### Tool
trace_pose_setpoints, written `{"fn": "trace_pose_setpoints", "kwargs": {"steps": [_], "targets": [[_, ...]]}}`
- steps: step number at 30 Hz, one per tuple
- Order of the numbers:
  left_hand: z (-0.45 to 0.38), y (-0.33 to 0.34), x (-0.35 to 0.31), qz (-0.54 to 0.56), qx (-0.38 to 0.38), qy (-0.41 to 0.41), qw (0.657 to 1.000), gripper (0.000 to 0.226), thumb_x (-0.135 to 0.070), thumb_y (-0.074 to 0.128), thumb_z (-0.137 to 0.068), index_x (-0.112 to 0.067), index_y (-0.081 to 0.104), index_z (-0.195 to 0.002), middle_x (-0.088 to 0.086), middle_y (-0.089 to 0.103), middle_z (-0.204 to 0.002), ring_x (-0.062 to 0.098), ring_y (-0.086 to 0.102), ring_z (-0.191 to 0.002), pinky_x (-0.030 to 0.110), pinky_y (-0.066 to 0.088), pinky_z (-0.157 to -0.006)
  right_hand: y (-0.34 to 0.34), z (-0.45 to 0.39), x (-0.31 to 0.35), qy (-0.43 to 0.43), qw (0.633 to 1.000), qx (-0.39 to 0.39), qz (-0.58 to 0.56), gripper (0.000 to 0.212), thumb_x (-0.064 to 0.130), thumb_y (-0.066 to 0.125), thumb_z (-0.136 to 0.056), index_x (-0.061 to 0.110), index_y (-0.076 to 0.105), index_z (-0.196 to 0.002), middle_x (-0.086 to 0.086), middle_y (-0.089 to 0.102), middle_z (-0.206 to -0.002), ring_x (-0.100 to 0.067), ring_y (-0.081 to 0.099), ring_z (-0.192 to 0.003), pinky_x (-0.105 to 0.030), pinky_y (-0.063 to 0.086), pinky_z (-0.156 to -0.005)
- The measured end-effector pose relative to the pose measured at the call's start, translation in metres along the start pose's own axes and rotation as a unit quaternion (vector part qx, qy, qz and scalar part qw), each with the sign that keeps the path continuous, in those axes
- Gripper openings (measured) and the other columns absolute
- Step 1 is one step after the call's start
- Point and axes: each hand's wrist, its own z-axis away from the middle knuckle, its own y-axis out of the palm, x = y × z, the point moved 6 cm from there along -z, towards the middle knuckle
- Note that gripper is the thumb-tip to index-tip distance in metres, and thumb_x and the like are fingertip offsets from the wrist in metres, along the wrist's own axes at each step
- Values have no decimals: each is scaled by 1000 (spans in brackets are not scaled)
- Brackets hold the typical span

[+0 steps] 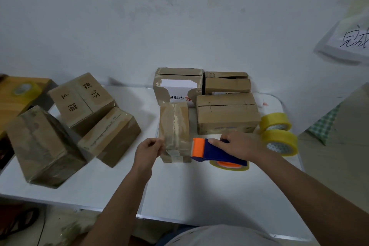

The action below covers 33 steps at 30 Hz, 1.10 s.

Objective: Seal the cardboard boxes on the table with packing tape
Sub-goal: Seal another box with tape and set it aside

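Note:
A narrow cardboard box (174,126) stands in the middle of the white table (199,195), its top seam running away from me. My left hand (148,149) pinches the end of a clear tape strip at the box's near left corner. The strip runs across the box's near end to a blue and orange tape dispenser (215,151). My right hand (239,145) grips that dispenser just right of the box, with its yellowish roll (229,166) underneath.
Three cardboard boxes lie tilted at the left (46,146) (83,100) (111,134). Behind the narrow box stand a torn white-labelled box (177,86) and two brown boxes (227,114) (227,84). Two spare yellow tape rolls (279,134) sit at the right edge. Another roll (25,89) lies far left.

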Motion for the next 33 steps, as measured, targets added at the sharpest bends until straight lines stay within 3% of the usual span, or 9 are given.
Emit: {"fn": "trace_pose_setpoints", "kwargs": {"steps": [5, 8, 14, 19, 22, 26, 33], "targets": [[4, -6, 1, 19, -61, 29, 998, 12, -17, 65, -94, -6, 70, -92, 6, 67, -85, 18, 59, -80, 35, 52, -84, -4, -5, 5, 2, 998, -51, 40, 63, 77, 34, -85, 21, 63, -94, 7, 66, -83, -5, 58, -68, -17, 38, -57], [4, -8, -1, 11, -83, 42, 996, 11, -18, 65, -94, -10, 69, -87, 2, 64, -80, 17, 57, -79, 35, 49, -81, -1, -8, 6, -3, 998, -50, 27, 69, 79, 33, -82, 19, 64, -100, 5, 68, -88, -5, 58, -69, -18, 41, -58], [1, -31, 8, 19, -115, 25, 993, 15, -20, 64, -96, -6, 69, -95, 4, 65, -86, 15, 59, -82, 29, 47, -79, -8, -3, 3, -12, 995, -53, 84, 64, 78, 31, -85, 25, 65, -96, 14, 57, -72, 0, 52, -64, -16, 31, -52], [-2, -26, 18, 30, -110, 0, 993, 14, -15, 61, -96, -2, 68, -95, 7, 63, -84, 20, 58, -84, 37, 48, -89, -7, -7, 1, -21, 995, -41, 88, 60, 75, 36, -87, 23, 64, -97, 7, 67, -87, -5, 57, -72, -17, 38, -57], [-5, -24, 25, 62, -110, -24, 992, 17, -12, 59, -97, 3, 65, -102, 14, 65, -93, 22, 63, -85, 37, 52, -92, -7, -12, 0, -7, 996, -34, 80, 59, 75, 39, -86, 21, 64, -95, 7, 63, -80, -6, 58, -74, -18, 39, -58], [-6, -24, 35, 98, -129, -36, 986, 20, -16, 58, -99, 2, 64, -102, 13, 64, -92, 19, 65, -82, 34, 54, -89, -4, -21, 1, -6, 996, -35, 80, 60, 74, 41, -86, 20, 64, -96, 11, 54, -71, -7, 56, -72, -19, 36, -56], [-8, -16, 46, 114, -146, -46, 982, 16, -17, 64, -96, -2, 62, -91, 8, 63, -86, 16, 63, -76, 30, 52, -83, 0, -34, -5, -7, 995, -30, 100, 61, 75, 41, -86, 20, 63, -100, 10, 57, -75, -7, 56, -74, -19, 38, -58]]}}
